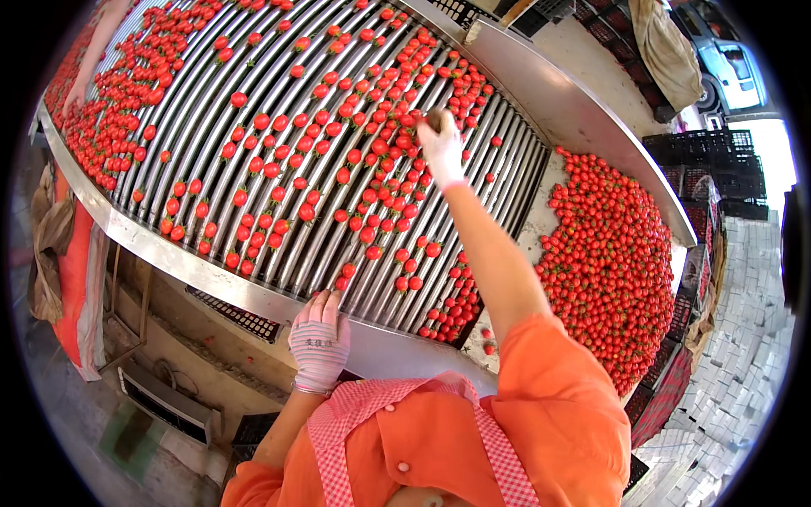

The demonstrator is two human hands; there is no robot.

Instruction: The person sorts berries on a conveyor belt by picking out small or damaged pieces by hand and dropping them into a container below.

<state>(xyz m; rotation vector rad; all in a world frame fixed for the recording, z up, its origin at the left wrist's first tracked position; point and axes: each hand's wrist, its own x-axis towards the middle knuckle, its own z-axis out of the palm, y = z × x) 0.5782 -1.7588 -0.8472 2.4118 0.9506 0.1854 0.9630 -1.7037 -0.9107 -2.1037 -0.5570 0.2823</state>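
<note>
Small red tomatoes (380, 147) lie scattered over a conveyor of metal rollers (209, 133) in front of me. My right hand (441, 142), in a white glove with a stained fingertip area, reaches over the rollers among the tomatoes; its fingers are curled, and whether they hold a tomato cannot be seen. My left hand (320, 342), in a striped knitted glove bearing writing, rests on the conveyor's near metal edge (253, 298), its fingertips by the rollers. Close to those fingertips lie a few tomatoes (345, 276).
A large heap of tomatoes (608, 272) lies beyond the rollers' right end, beside a metal side wall (583, 108). Another person's arm (95, 51) reaches into dense tomatoes at the far left. Black plastic crates (709, 158) stand at right; a blue vehicle (728, 63) is behind.
</note>
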